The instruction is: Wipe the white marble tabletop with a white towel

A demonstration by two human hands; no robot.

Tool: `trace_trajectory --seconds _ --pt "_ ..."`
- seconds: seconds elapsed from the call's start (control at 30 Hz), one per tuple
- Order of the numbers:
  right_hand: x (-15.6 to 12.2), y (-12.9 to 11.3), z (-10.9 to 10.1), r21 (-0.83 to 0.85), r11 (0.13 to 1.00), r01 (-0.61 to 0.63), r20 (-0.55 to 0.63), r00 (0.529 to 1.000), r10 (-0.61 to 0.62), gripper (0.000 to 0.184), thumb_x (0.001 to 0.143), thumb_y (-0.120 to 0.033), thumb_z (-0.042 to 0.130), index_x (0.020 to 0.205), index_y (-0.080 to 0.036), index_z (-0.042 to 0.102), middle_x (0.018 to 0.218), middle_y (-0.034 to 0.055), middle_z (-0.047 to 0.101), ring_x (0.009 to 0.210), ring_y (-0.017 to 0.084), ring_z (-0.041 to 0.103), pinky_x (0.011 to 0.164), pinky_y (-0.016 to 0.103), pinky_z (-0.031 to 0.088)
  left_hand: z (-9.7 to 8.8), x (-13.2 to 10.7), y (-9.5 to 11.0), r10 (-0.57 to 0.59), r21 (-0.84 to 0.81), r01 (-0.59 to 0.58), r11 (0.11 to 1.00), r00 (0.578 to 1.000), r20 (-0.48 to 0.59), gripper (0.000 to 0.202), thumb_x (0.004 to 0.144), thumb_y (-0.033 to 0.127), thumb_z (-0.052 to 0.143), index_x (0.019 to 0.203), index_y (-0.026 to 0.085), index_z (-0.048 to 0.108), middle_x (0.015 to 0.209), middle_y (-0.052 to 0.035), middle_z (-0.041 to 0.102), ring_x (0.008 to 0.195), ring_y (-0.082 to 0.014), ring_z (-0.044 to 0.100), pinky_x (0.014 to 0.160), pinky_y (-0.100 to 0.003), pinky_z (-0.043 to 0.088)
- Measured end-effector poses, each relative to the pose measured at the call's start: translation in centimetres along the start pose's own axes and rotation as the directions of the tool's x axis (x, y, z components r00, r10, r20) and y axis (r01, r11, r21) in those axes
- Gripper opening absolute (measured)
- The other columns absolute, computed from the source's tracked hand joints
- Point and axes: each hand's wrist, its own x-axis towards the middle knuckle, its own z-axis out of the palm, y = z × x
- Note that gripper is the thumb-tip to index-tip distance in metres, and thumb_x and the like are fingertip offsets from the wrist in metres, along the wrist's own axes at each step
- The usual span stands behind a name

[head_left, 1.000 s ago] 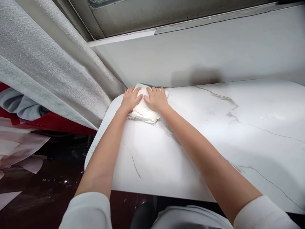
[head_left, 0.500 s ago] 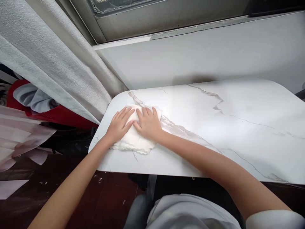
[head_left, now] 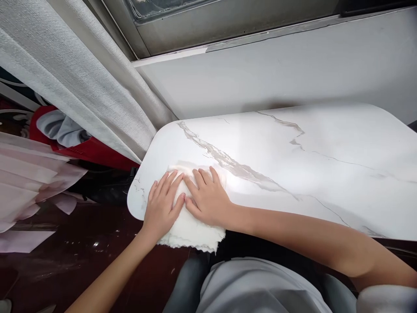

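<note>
A folded white cloth (head_left: 192, 230) lies at the near left edge of a white marble-patterned table (head_left: 293, 165), its lower edge hanging past the rim. My left hand (head_left: 162, 206) presses flat on the cloth's left part, fingers stretched out. My right hand (head_left: 206, 198) lies flat beside it on the cloth's right part, fingers spread. The two hands touch at the fingertips.
A grey curtain (head_left: 74, 82) hangs at the left, down to the table's far left corner. A grey wall panel (head_left: 276, 74) and window sill run behind the table. A red item with grey fabric (head_left: 65, 134) and pink sheets (head_left: 29, 178) lie on the dark floor at left.
Both hands have slid the cloth from the table's far left corner toward me to the near edge, where it now overhangs. A wet-looking streak along the marble vein shows behind it.
</note>
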Motion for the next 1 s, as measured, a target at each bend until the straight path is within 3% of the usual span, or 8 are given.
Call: trace_trajectory --seconds 0.17,0.37,0.5,0.63,0.8,0.87,1.0 --pt "-1.2 1.3 -1.1 -0.012 1.000 0.015 0.012 1.000 -0.015 0.057 0.101 -0.038 0.037 0.148 -0.007 0.045 0.145 0.0236 0.051 0.135 0.036 0.045 0.117 0.060 0.023 0.3 -0.2 2.7 -0.031 0.027 0.031 0.999 0.999 0.012 0.053 0.103 0.038 0.024 0.150 0.021 0.040 0.158 -0.0096 0.042 0.150 -0.0297 0.031 0.122 -0.058 0.021" --pt "-1.7 2.9 -2.1 -0.056 0.998 0.014 0.061 0.998 -0.011 0.057 0.101 -0.038 0.034 0.149 -0.009 0.044 0.145 0.0225 0.050 0.135 0.036 0.043 0.117 0.060 0.023 0.6 1.3 4.2 -0.037 0.011 0.036 0.999 0.997 0.068 0.056 0.101 0.041 0.025 0.152 0.024 0.038 0.159 -0.0089 0.040 0.151 -0.0313 0.029 0.122 -0.060 0.020" --pt "-0.2 5.2 -2.6 -0.009 0.999 0.033 0.096 0.995 -0.031 0.056 0.099 -0.040 0.038 0.148 -0.013 0.045 0.141 0.0196 0.054 0.131 0.034 0.046 0.117 0.059 0.024 1.1 3.2 4.5 -0.045 -0.013 0.046 0.999 0.997 0.066 0.056 0.100 0.042 0.027 0.153 0.024 0.038 0.160 -0.0101 0.039 0.151 -0.0327 0.027 0.121 -0.063 0.019" --pt "2.7 8.3 -2.8 0.023 1.000 0.018 0.133 0.991 -0.021 0.051 0.098 -0.038 0.043 0.143 -0.016 0.050 0.140 0.0161 0.056 0.131 0.032 0.047 0.117 0.056 0.026 1.6 6.7 4.8 -0.076 -0.041 0.078 0.996 0.996 0.053 0.054 0.100 0.039 0.029 0.151 0.023 0.040 0.161 -0.0098 0.037 0.152 -0.0319 0.024 0.122 -0.063 0.015" --pt "6.1 9.7 -2.3 -0.131 0.984 -0.120 0.079 0.988 0.131 0.043 0.099 -0.025 0.039 0.131 -0.005 0.059 0.154 0.0237 0.041 0.147 0.040 0.027 0.119 0.062 0.018 2.4 12.1 5.2 -0.131 -0.076 0.135 0.988 0.990 0.045 0.051 0.101 0.033 0.027 0.148 0.026 0.044 0.161 -0.0067 0.038 0.153 -0.0280 0.024 0.123 -0.062 0.013" --pt "7.5 9.6 -2.0 -0.163 0.964 -0.211 0.052 0.974 0.222 0.044 0.098 -0.017 0.036 0.134 0.001 0.055 0.155 0.0284 0.039 0.148 0.041 0.027 0.118 0.064 0.017 2.7 13.9 5.5 -0.156 -0.081 0.160 0.984 0.987 0.046 0.051 0.101 0.032 0.025 0.148 0.024 0.044 0.161 -0.0078 0.038 0.153 -0.0281 0.024 0.123 -0.062 0.013" --pt "10.6 10.1 -1.9 -0.138 0.888 -0.439 0.153 0.876 0.457 0.053 0.097 -0.017 0.039 0.146 0.005 0.041 0.156 0.0322 0.032 0.149 0.044 0.023 0.118 0.065 0.016 3.4 17.2 5.6 -0.162 -0.090 0.164 0.982 0.986 0.026 0.051 0.103 0.030 0.022 0.147 0.023 0.046 0.160 -0.0083 0.040 0.152 -0.0274 0.026 0.123 -0.060 0.014"
